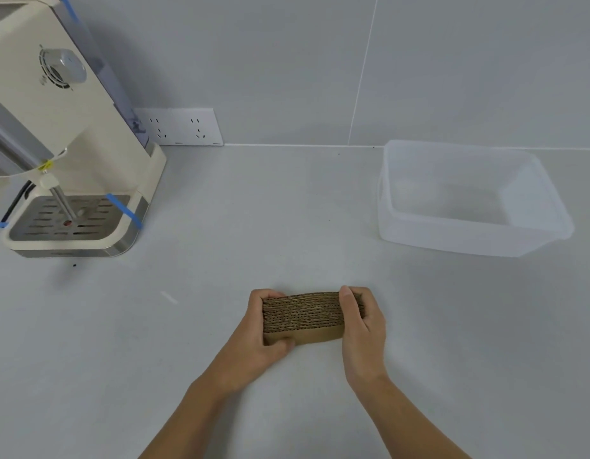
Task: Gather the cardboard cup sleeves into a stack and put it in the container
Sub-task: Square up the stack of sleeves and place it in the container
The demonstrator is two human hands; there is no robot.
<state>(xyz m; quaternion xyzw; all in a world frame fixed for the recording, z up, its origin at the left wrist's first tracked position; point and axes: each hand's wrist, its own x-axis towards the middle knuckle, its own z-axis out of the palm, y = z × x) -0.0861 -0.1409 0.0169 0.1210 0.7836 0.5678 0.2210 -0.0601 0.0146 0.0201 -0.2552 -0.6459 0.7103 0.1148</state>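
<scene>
Two bare forearms enter from the bottom edge, and at their ends a brown stack of corrugated cardboard cup sleeves (303,318) is pressed between both hands. Fingers of the left hand (257,329) are curled over the stack's left end, with the thumb tucked under the near lower edge; fingers of the right hand (361,326) are wrapped round the right end, the thumb laid across the top. Both hands are thus clamped on the stack, which is held edge-on so its fluted layers face the camera, low over the pale grey countertop (220,260); whether its bottom touches the surface cannot be told.

No loose sleeves are seen elsewhere, so the gathering step is judged complete and the squaring-up of the stack to be in hand. A translucent white rectangular plastic container (419,231) stands well apart, farther back and to the right, apparently empty. A cream espresso machine with blue tape strips (55,111) stands at far left.

Next, the stack would need to be kept squeezed, carried right and forward over the rim, and lowered inside without the layers fanning out.
</scene>
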